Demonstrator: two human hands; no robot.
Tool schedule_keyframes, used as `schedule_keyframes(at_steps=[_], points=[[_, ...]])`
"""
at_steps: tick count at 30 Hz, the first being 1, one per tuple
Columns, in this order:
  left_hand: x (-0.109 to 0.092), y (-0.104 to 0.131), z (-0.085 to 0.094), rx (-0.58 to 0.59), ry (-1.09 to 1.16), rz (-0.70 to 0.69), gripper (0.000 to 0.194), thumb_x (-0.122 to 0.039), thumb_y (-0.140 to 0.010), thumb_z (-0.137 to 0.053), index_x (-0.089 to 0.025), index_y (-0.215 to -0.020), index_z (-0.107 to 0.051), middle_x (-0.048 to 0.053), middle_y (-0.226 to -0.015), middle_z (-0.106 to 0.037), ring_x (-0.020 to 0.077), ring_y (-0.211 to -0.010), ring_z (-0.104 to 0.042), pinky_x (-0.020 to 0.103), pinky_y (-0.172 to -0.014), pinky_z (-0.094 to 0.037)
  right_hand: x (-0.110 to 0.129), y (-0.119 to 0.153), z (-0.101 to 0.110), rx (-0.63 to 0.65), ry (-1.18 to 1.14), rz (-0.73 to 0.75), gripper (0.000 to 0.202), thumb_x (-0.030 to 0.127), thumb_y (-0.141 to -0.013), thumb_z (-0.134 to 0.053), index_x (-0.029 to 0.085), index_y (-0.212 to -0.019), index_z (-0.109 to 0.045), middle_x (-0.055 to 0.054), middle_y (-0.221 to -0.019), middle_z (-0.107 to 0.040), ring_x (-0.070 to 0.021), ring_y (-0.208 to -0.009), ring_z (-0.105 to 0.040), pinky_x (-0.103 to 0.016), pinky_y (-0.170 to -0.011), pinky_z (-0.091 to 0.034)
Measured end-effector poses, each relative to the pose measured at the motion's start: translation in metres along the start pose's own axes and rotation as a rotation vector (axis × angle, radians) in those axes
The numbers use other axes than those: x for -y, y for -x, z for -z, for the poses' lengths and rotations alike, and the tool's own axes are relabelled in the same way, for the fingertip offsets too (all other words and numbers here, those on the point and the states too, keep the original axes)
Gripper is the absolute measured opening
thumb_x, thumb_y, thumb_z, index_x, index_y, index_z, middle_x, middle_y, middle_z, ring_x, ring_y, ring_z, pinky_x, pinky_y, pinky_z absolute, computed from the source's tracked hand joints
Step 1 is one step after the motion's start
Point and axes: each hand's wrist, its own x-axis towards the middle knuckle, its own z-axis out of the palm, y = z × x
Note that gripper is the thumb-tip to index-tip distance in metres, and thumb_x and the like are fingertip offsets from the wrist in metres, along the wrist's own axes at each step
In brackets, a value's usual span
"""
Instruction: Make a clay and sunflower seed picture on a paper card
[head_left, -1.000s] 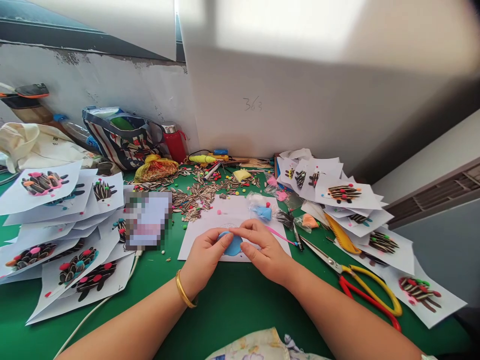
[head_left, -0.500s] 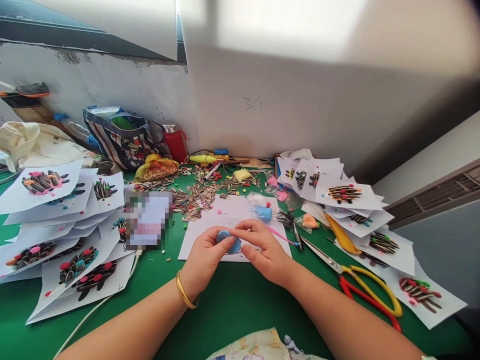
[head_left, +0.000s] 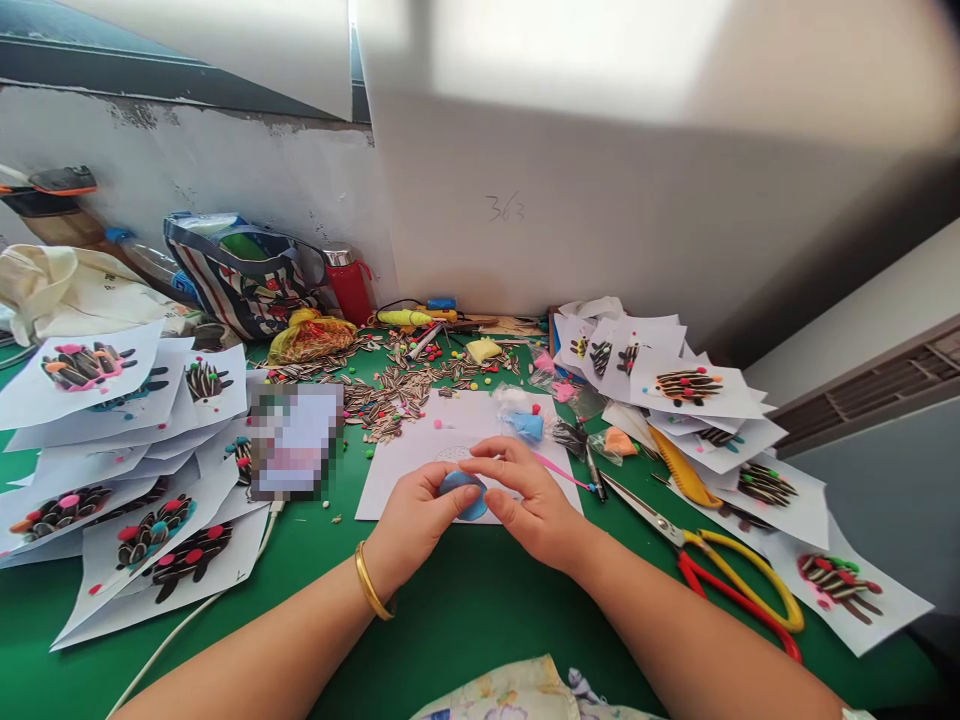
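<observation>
A flattened round of blue modelling clay (head_left: pixel 471 506) is held over the white paper (head_left: pixel 394 462) in front of me. My left hand (head_left: pixel 424 515) pinches it, the thumb lying across its face. From the other side, my right hand (head_left: pixel 529 500) has curved fingers and thumb at the clay's right and upper edge. A patch of drawn marks (head_left: pixel 452 455) shows on the paper just beyond the clay, partly covered by my fingers. Behind the hands lies a blue lump of clay in a clear wrapper (head_left: pixel 527 427).
Seed-covered pictures are stacked at left (head_left: pixel 161 535) and right (head_left: pixel 697 390). Scissors (head_left: pixel 705 560), a yellow cutter (head_left: pixel 684 470) and a black pen (head_left: pixel 595 475) lie right. A phone (head_left: pixel 300 435) with a cable is left; loose sunflower seeds (head_left: pixel 394 395) spread behind the paper.
The blue clay has turned between my fingers and now shows a broader, flatter face. Both hands stay in nearly the same place.
</observation>
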Motion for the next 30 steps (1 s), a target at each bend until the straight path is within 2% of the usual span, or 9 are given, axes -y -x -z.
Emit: schedule_keyframes(at_steps=[5, 7, 11, 14, 17, 23, 30], points=[[-0.0034, 0.0007, -0.0021, -0.008, -0.077, -0.019, 0.022, -0.035, -0.075, -0.071, -0.017, -0.087, -0.073, 0.002, -0.078, -0.071, 0.0169, -0.072, -0.060, 0.028, -0.070, -0.048, 0.0018, 0.0001, -0.0004, 0.080, 0.041, -0.045, 0.037, 0.047, -0.097, -0.043, 0.034, -0.126, -0.061, -0.006, -0.128, -0.049, -0.0228, -0.122, -0.046, -0.041, -0.106, -0.039], [-0.0037, 0.0008, -0.0020, -0.003, -0.079, -0.020, 0.023, -0.036, -0.075, -0.071, -0.017, -0.088, -0.073, 0.002, -0.078, -0.071, 0.0169, -0.072, -0.060, 0.028, -0.069, -0.048, 0.0011, 0.0005, -0.0006, 0.068, 0.031, -0.042, 0.038, 0.049, -0.097, -0.043, 0.033, -0.127, -0.061, -0.007, -0.128, -0.049, -0.0228, -0.122, -0.045, -0.041, -0.106, -0.039], [-0.0022, 0.0005, 0.0001, 0.019, -0.048, -0.058, 0.030, -0.040, -0.082, -0.064, -0.017, -0.098, -0.073, 0.005, -0.093, -0.072, 0.0197, -0.085, -0.062, 0.029, -0.077, -0.049, -0.0001, 0.0004, -0.0006, 0.061, 0.013, -0.025, 0.041, 0.050, -0.097, -0.042, 0.033, -0.131, -0.058, -0.007, -0.129, -0.049, -0.0226, -0.124, -0.044, -0.041, -0.108, -0.037], [0.0000, 0.0000, 0.0016, 0.021, -0.066, -0.065, 0.033, -0.044, -0.086, -0.060, -0.016, -0.099, -0.072, 0.006, -0.091, -0.072, 0.0216, -0.090, -0.062, 0.032, -0.081, -0.048, -0.0004, -0.0001, 0.0001, 0.084, 0.018, -0.036, 0.041, 0.050, -0.097, -0.041, 0.034, -0.130, -0.058, -0.006, -0.131, -0.049, -0.0228, -0.125, -0.044, -0.041, -0.108, -0.036], [0.0017, -0.0006, 0.0025, 0.027, -0.083, -0.057, 0.035, -0.046, -0.085, -0.060, -0.015, -0.095, -0.072, 0.005, -0.082, -0.069, 0.0217, -0.087, -0.061, 0.031, -0.077, -0.047, -0.0015, -0.0001, 0.0004, 0.068, 0.002, -0.037, 0.041, 0.050, -0.097, -0.041, 0.033, -0.129, -0.059, -0.006, -0.131, -0.049, -0.0230, -0.125, -0.044, -0.041, -0.108, -0.037], [0.0017, -0.0003, 0.0025, -0.018, -0.029, -0.049, 0.034, -0.046, -0.084, -0.062, -0.015, -0.093, -0.073, 0.006, -0.087, -0.070, 0.0194, -0.083, -0.059, 0.028, -0.071, -0.046, -0.0031, 0.0004, 0.0006, 0.058, -0.009, -0.032, 0.040, 0.049, -0.097, -0.041, 0.033, -0.130, -0.059, -0.006, -0.131, -0.050, -0.0228, -0.126, -0.044, -0.041, -0.109, -0.036], [0.0038, -0.0009, 0.0028, -0.051, 0.072, -0.057, 0.031, -0.046, -0.083, -0.064, -0.016, -0.088, -0.071, 0.002, -0.078, -0.066, 0.0134, -0.070, -0.054, 0.025, -0.066, -0.045, -0.0042, 0.0002, 0.0003, 0.048, -0.016, -0.022, 0.042, 0.050, -0.097, -0.042, 0.033, -0.133, -0.056, -0.007, -0.131, -0.050, -0.0235, -0.126, -0.044, -0.042, -0.109, -0.036]])
